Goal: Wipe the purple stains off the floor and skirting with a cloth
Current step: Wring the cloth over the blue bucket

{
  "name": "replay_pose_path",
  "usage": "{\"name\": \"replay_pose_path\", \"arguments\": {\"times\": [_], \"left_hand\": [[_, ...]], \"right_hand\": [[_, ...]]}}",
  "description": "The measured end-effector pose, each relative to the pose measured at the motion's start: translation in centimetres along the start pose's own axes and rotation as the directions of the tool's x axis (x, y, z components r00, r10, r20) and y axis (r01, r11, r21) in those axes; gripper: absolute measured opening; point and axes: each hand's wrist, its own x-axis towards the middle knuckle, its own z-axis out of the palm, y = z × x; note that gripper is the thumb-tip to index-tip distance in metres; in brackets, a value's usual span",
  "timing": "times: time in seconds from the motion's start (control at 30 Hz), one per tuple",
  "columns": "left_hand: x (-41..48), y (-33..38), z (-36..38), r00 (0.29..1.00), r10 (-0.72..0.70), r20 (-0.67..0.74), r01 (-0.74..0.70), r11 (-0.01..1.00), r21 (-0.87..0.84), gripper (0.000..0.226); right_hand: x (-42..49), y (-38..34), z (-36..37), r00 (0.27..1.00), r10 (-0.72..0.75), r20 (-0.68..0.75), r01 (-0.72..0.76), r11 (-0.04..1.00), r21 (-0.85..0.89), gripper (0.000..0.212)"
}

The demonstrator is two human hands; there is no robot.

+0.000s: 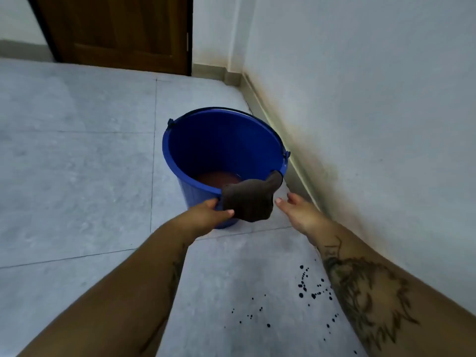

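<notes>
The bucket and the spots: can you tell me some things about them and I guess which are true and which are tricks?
1. The bucket is blue. True.
2. The cloth lies flat on the floor. False: it hangs over the bucket's near rim.
3. Dark spots are on the floor, nearer the person than the bucket is. True.
4. The right hand is squeezing the cloth. False: it is open beside the cloth, not touching it.
5. The left hand holds the bucket's rim. True.
</notes>
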Motion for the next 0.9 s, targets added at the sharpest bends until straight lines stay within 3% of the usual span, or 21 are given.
{"name": "replay_pose_path", "arguments": {"times": [0.1,0.2,0.37,0.43,0.53,0.67,0.8,0.9], "left_hand": [[1.0,0.0,0.9,0.999,0.0,-0.042,-0.003,0.997,-0.078,0.051],[1.6,0.6,1.7,0.995,-0.056,-0.079,0.042,0.984,-0.173,0.054],[1.6,0.9,4.0,0.98,-0.12,-0.159,0.062,0.941,-0.331,0.057],[1.3,1.1,4.8,0.975,-0.121,-0.184,0.045,0.926,-0.374,0.053],[0.4,2.3,5.0,0.967,-0.061,-0.247,-0.057,0.895,-0.443,0.042],[-1.8,5.0,4.3,0.932,0.092,-0.351,-0.262,0.838,-0.478,0.033],[-4.8,3.7,4.9,0.923,0.305,-0.234,-0.385,0.748,-0.541,0.037],[-5.3,-2.4,9.3,0.957,0.279,-0.078,-0.252,0.666,-0.702,0.046]], "right_hand": [[2.7,0.4,0.2,1.0,-0.014,-0.017,0.017,0.991,0.135,0.076],[5.3,0.5,0.5,0.995,-0.061,0.077,0.038,0.962,0.27,0.078],[7.5,1.4,1.5,0.982,-0.134,0.131,0.065,0.898,0.436,0.064],[7.5,1.6,1.8,0.984,-0.13,0.123,0.057,0.877,0.477,0.046],[6.3,0.4,1.1,0.988,-0.138,0.069,0.066,0.783,0.618,0.024],[2.5,-2.1,-1.6,0.956,-0.287,0.061,0.137,0.619,0.774,0.034],[-1.6,0.7,-3.9,0.869,-0.495,-0.003,0.285,0.494,0.821,0.024],[-2.0,7.4,-1.7,0.863,-0.497,0.088,0.203,0.501,0.841,0.037]]}}
